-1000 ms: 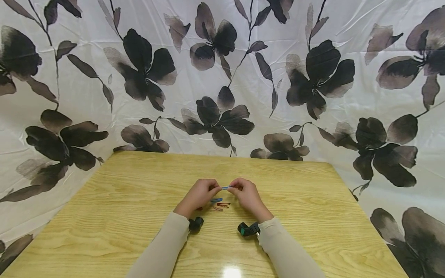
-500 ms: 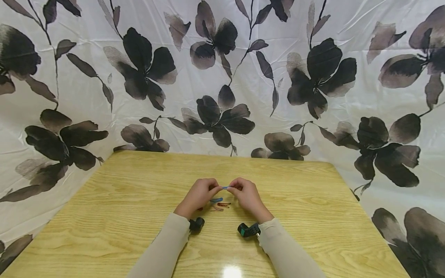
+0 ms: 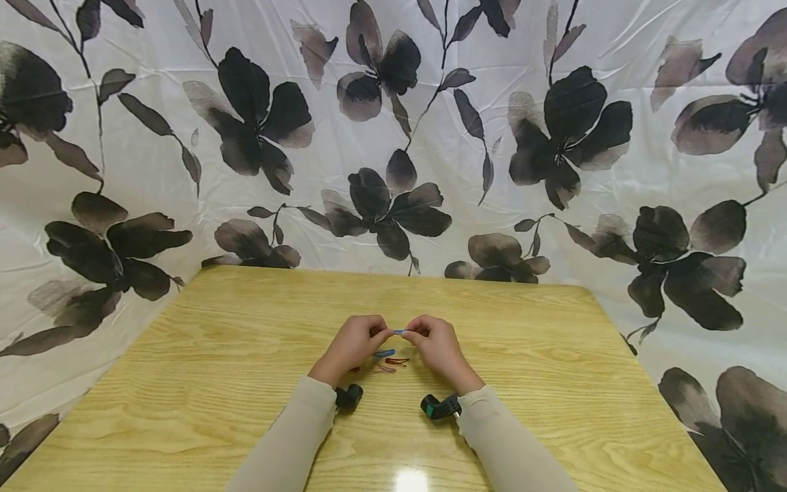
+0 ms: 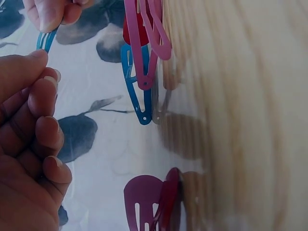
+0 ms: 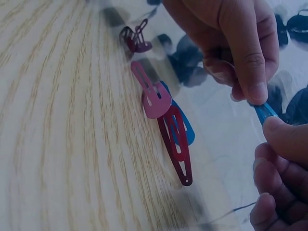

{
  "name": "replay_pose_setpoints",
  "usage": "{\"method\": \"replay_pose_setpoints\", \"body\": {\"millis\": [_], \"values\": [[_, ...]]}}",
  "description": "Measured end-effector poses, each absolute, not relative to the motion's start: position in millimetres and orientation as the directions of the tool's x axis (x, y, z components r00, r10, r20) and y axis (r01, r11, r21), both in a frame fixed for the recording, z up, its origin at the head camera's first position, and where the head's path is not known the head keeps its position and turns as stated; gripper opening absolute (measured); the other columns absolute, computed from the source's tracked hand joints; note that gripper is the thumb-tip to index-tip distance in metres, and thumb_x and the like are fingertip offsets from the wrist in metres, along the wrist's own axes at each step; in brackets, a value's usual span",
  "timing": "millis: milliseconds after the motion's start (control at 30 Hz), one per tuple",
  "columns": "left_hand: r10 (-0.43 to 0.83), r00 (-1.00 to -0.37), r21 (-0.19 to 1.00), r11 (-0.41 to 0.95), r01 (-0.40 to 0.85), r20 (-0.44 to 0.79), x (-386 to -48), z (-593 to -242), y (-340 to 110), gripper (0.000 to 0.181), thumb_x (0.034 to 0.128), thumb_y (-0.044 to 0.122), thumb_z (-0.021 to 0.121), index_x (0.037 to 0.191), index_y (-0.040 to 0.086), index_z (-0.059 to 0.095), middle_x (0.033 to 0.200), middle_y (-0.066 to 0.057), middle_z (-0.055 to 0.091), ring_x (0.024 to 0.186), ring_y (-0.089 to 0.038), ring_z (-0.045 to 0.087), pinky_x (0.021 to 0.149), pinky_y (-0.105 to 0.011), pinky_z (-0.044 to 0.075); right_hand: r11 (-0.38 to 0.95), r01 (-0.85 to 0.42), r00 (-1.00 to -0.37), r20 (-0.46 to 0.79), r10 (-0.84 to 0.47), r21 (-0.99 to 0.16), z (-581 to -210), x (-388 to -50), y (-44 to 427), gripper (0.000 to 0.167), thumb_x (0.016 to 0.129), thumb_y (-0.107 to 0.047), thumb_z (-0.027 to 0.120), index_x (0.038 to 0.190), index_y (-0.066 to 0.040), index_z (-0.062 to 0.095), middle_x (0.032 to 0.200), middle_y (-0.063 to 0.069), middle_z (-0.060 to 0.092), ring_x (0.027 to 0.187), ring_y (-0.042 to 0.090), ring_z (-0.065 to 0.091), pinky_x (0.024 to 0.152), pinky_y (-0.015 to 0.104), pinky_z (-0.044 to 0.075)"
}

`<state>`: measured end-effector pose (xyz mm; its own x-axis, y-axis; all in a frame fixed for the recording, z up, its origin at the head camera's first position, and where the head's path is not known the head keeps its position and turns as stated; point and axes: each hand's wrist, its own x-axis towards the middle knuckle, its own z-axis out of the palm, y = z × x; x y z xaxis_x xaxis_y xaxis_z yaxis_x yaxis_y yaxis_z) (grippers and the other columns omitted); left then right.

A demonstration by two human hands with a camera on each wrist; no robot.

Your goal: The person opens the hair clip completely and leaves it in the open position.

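Both hands hold one blue snap hair clip point(image 3: 398, 332) between them above the table. My left hand point(image 3: 358, 341) pinches its left end between thumb and fingers; my right hand point(image 3: 434, 342) pinches the other end. Only the clip's middle shows, and the fingertips cover its ends. Below the hands lie another blue hair clip point(image 4: 144, 107), a pink hair clip point(image 5: 157, 103) and a red hair clip point(image 5: 176, 137), overlapping. A dark red hair clip point(image 4: 143, 192) sits apart from that group, mostly behind my left wrist in the head view.
The wooden table point(image 3: 258, 307) extends on all sides of the hands. Floral cloth point(image 3: 393, 137) hangs behind it and along its sides. Each wrist wears a black camera; the left camera point(image 3: 350, 397) and right camera point(image 3: 433, 406) hang close over the tabletop.
The hands keep their pinch on the blue hair clip and stay almost in the same place. The head view has shifted very slightly. The clips on the table lie as before.
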<state>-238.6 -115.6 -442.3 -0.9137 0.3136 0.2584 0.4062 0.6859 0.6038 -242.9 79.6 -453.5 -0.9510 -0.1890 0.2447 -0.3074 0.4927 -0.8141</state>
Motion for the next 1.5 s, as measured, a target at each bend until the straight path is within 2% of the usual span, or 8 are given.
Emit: {"method": "replay_pose_setpoints", "body": {"millis": [867, 1167, 1500], "values": [[0.331, -0.905, 0.589, 0.687, 0.425, 0.267, -233.9, -438.5, -113.6, 0.024, 0.0955, 0.026, 0.062, 0.079, 0.009, 0.067, 0.065, 0.006, 0.057, 0.056, -0.009, 0.046, 0.055, -0.024, 0.041, 0.527, -0.323, -0.946, 0.261, -0.19, -0.786, -450.0, -239.2, 77.7, 0.009, 0.088, -0.023, 0.071, 0.083, -0.015, 0.07, 0.072, -0.003, 0.065, 0.064, 0.01, 0.055, 0.06, 0.026, 0.045], [0.341, -0.897, 0.551, 0.708, 0.442, 0.282, -235.1, -442.3, -111.2, 0.024, 0.096, 0.026, 0.061, 0.079, 0.011, 0.068, 0.066, 0.009, 0.058, 0.058, -0.008, 0.046, 0.056, -0.023, 0.04, 0.529, -0.314, -0.949, 0.264, -0.171, -0.789, -452.9, -240.6, 78.5, 0.01, 0.088, -0.023, 0.071, 0.082, -0.015, 0.071, 0.071, -0.003, 0.064, 0.063, 0.01, 0.054, 0.058, 0.026, 0.044], [0.345, -0.91, 0.571, 0.71, 0.413, 0.229, -236.8, -439.5, -113.4, 0.021, 0.0975, 0.025, 0.058, 0.091, 0.01, 0.072, 0.085, -0.002, 0.069, 0.067, -0.01, 0.052, 0.063, -0.028, 0.045, 0.526, -0.318, -0.948, 0.272, -0.165, -0.789, -453.1, -240.7, 78.3, 0.009, 0.089, -0.022, 0.07, 0.084, -0.016, 0.073, 0.074, -0.002, 0.067, 0.065, 0.01, 0.054, 0.06, 0.026, 0.045]]}}
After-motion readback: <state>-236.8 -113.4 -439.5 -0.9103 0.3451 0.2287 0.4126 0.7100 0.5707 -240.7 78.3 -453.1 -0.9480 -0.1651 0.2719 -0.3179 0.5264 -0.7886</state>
